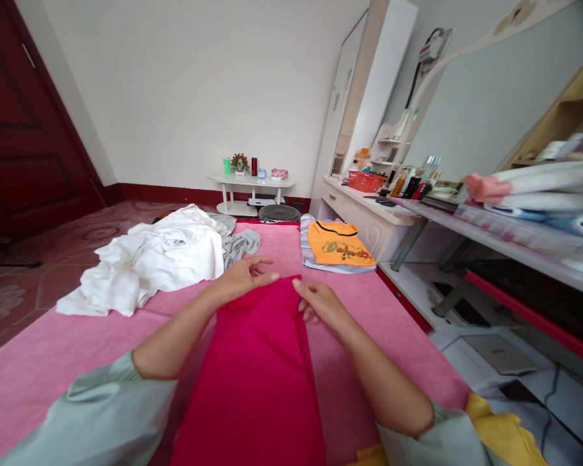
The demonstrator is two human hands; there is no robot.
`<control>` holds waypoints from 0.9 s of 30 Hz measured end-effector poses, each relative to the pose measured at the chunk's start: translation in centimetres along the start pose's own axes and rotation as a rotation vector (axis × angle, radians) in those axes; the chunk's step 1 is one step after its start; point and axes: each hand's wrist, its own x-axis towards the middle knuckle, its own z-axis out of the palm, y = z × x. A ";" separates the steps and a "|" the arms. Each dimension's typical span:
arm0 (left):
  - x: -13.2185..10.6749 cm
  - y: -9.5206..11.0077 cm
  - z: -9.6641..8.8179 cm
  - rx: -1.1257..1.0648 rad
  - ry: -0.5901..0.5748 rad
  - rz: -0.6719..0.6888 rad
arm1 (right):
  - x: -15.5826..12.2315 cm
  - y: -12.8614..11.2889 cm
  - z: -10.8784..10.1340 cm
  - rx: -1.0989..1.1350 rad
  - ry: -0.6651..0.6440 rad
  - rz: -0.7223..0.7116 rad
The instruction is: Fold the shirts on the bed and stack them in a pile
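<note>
A bright red cloth (257,369) lies lengthwise on the pink bed (43,362) in front of me. My left hand (245,275) rests on its far left corner, thumb and fingers pinched on the edge. My right hand (320,301) grips the far right corner of the same cloth, fingers curled onto it. Both forearms reach out from pale green sleeves.
A heap of white clothes (150,262) and a grey garment (240,246) lie at the far left of the bed. An orange shirt (337,246) lies folded at the far right. A white desk (364,207) and shelves stand to the right, yellow fabric (500,430) near my right elbow.
</note>
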 end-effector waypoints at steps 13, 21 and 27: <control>-0.9 -2.9 -2.5 0.144 0.427 -0.051 | 1.0 1.9 0.8 0.586 0.071 0.086; -6.1 -4.4 -3.8 0.647 0.223 -0.350 | 0.6 2.1 2.0 0.455 0.028 -0.107; -7.1 -5.7 -2.6 0.541 0.212 -0.311 | 0.4 2.2 2.6 0.468 0.016 -0.248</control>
